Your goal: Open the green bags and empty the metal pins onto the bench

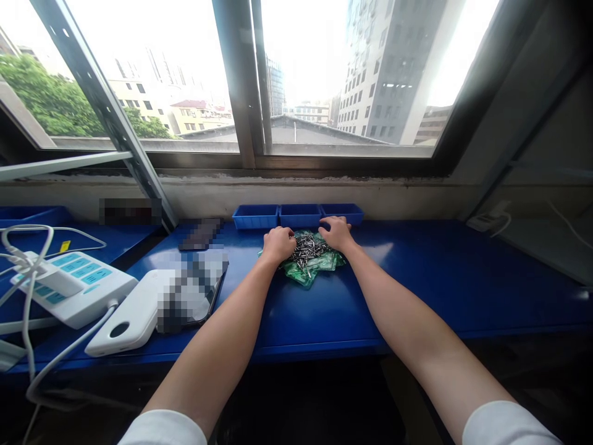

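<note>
A heap of small metal pins (309, 247) lies on green plastic bags (309, 271) on the blue bench (417, 272). My left hand (278, 242) rests at the heap's left edge, fingers curled down into the pins. My right hand (337, 232) sits at the heap's right edge, fingers bent onto the pins close to the trays. Whether either hand holds pins is hidden under the fingers. Three small blue trays (299, 216) stand in a row just behind the heap, against the wall below the window.
A white power strip (69, 284) with cables and a white power bank (134, 315) lie at the left, beside blurred flat items. Another blue bin (32, 215) stands far left. A slanted metal frame bar (115, 123) crosses the window. A white adapter (486, 221) lies far right.
</note>
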A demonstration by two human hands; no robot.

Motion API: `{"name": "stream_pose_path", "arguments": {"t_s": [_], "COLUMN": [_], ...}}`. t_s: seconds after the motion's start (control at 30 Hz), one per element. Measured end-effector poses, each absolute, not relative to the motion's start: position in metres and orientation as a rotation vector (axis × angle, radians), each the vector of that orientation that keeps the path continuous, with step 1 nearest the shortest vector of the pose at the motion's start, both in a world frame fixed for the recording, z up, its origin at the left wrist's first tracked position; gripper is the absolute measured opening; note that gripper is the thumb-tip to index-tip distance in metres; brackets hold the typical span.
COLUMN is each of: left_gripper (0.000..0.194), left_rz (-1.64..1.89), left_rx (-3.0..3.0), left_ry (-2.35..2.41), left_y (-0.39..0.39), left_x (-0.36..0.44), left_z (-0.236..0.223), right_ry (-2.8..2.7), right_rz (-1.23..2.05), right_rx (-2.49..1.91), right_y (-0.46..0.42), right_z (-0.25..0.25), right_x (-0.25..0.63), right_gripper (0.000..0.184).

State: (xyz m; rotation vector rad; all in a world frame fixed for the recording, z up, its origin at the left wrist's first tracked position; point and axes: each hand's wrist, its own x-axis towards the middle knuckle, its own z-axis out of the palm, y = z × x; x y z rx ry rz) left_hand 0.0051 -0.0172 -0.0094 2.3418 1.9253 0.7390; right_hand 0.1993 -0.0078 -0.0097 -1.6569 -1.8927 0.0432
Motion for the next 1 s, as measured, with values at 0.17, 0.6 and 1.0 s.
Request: {"name": "stream_pose_path", "arguments": {"t_s": [0.17, 0.6, 1.0], "left_gripper": [0.031, 0.030, 0.027], "left_rz": [0.649, 0.616, 0.660], "left_rx": [2.361, 2.337, 2.420], "left_ry": [1.928, 1.917, 1.701], "left_y": [-0.018, -0.021, -0.029], "left_x": [0.006, 0.008, 0.010], "left_z": [-0.010, -0.007, -0.002], "right_ry": [-2.127, -2.185, -2.146], "right_rz": [0.164, 0.256, 0.377], "right_rx": [-1.559, -1.248, -1.095], "right_y": [-0.015, -0.014, -0.020], "right_z": [-0.006, -0.014, -0.010], "right_x": [0.187, 0.181, 0.181], "right_gripper": [0.031, 0.019, 0.014]}}
